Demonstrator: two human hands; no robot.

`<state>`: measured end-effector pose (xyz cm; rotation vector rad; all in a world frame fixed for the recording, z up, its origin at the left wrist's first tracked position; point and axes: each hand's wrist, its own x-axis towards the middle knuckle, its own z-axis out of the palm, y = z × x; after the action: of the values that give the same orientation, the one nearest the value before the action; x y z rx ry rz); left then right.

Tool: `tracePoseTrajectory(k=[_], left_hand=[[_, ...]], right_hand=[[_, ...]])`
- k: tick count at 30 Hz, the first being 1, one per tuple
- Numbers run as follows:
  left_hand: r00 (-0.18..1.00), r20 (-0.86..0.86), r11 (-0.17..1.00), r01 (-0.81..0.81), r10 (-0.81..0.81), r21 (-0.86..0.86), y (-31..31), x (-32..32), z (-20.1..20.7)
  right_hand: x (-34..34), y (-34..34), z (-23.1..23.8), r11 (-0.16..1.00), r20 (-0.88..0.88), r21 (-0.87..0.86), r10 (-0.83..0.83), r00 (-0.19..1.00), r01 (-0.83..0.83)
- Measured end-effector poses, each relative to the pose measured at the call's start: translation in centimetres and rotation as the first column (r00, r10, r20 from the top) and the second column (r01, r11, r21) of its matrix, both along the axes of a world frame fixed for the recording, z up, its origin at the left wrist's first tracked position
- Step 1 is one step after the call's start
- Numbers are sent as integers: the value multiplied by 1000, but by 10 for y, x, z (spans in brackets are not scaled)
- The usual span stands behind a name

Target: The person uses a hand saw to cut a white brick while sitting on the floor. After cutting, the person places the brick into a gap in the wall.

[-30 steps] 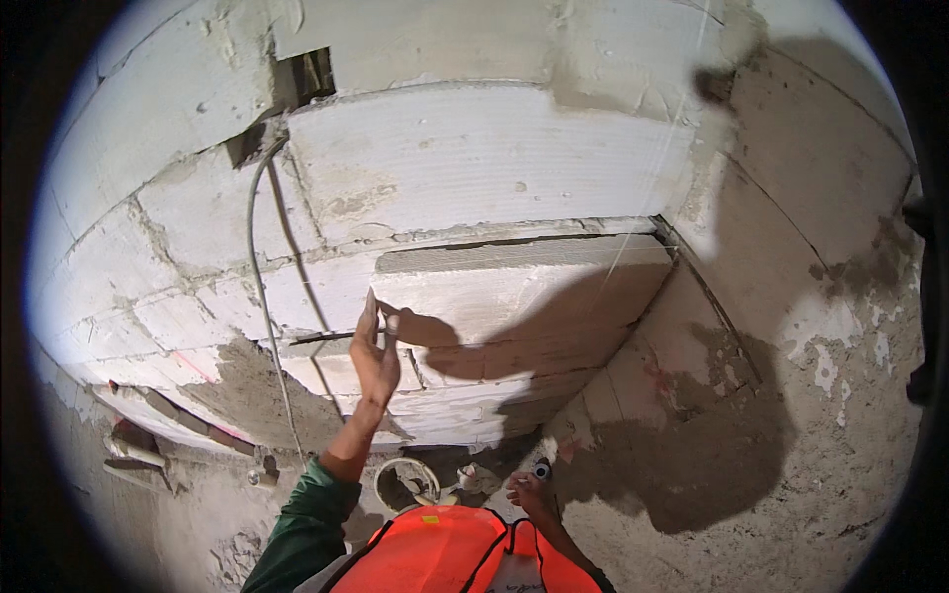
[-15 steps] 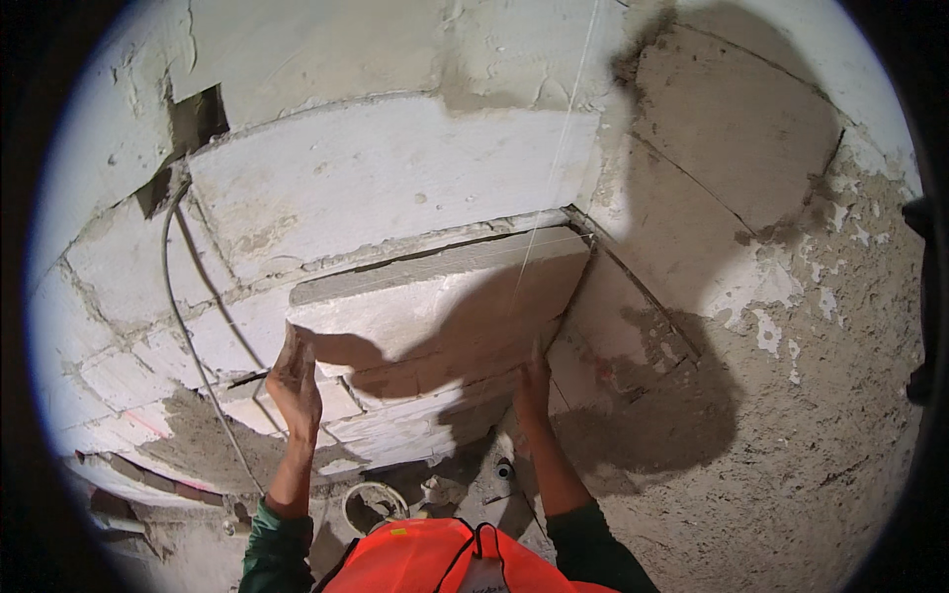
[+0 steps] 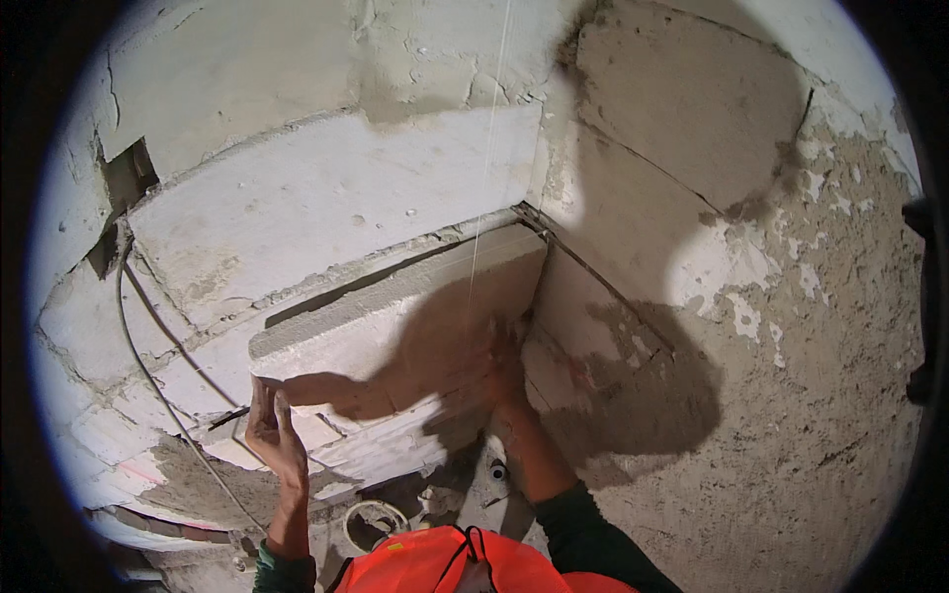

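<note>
A pale, light-toned building block lies along the white block wall, its right end close to the corner. Behind its top edge runs a dark gap. At the block's lower left corner is my left hand, fingers stretched upward and thumb apart, the fingertips touching or very near the block. My right hand rests against the front face near the right end, fingers extended. Shadow dims that hand, and its fingertips are hard to make out. A thin string passes in front of the block.
A grey cable hangs from a hole in the wall at left. On the right stands a rough, partly plastered wall. Below are a round pale bucket and a dark round pipe end. My orange vest fills the bottom edge.
My right hand has moved from the block's lower right corner onto its front face. My left thumb now stands apart from the fingers. The gap behind the block looks wider toward the left.
</note>
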<state>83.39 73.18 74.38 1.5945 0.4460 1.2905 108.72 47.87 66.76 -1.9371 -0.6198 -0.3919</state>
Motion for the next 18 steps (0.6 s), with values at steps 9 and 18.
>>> tracePoseTrajectory(k=[9, 18], left_hand=[[994, 106, 999, -11, 8, 34, 11, 9, -20], [988, 155, 993, -42, 24, 114, 20, 12, -25]], right_hand=[[84, -33, -22, 927, -139, 218, -280, 950, 305], [59, -41, -17, 839, -153, 219, -475, 867, 499]])
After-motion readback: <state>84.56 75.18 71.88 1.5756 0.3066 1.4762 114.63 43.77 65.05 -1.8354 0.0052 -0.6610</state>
